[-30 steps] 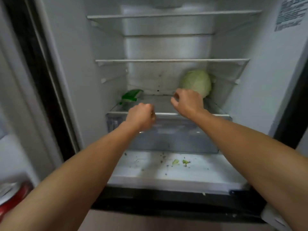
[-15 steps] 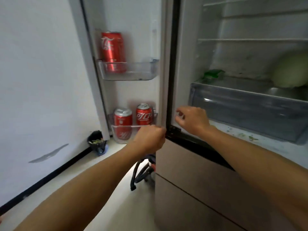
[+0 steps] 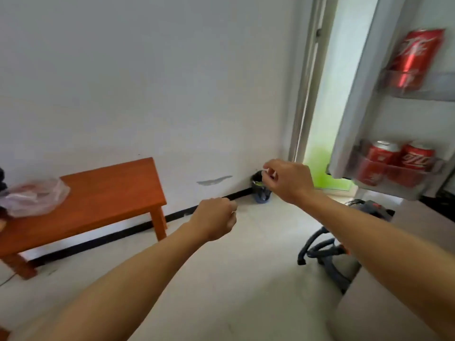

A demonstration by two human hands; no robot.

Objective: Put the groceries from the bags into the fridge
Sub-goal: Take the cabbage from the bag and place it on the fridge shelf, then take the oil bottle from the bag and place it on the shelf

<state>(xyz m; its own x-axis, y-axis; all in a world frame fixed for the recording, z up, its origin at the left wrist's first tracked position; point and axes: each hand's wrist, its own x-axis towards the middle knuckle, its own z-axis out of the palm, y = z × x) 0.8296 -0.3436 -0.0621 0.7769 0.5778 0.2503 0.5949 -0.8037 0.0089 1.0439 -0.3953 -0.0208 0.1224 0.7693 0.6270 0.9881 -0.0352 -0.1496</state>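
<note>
Partway through, by my read; fridge door (image 3: 364, 99) stands open at right with three red cans (image 3: 416, 57) already in its door shelves, one upright on the upper shelf, two side by side on the lower; fridge interior not in view, so can't say what else is stored. What's left: a clear plastic bag (image 3: 37, 195) with reddish contents sits on the orange desk (image 3: 110, 193) at far left, against the wall, well apart from the fridge; bag lies slumped, long axis roughly along the desk's length, mouth direction unclear. Left hand (image 3: 214, 217) grip is a loose closed fist, carrying nothing visible; right hand (image 3: 288, 180) grip has fingers curled, thumb and forefinger pinched, maybe on a tiny scrap, can't tell. Both hands in mid-air over the floor, between desk and fridge; next likely fetching the bag.
</note>
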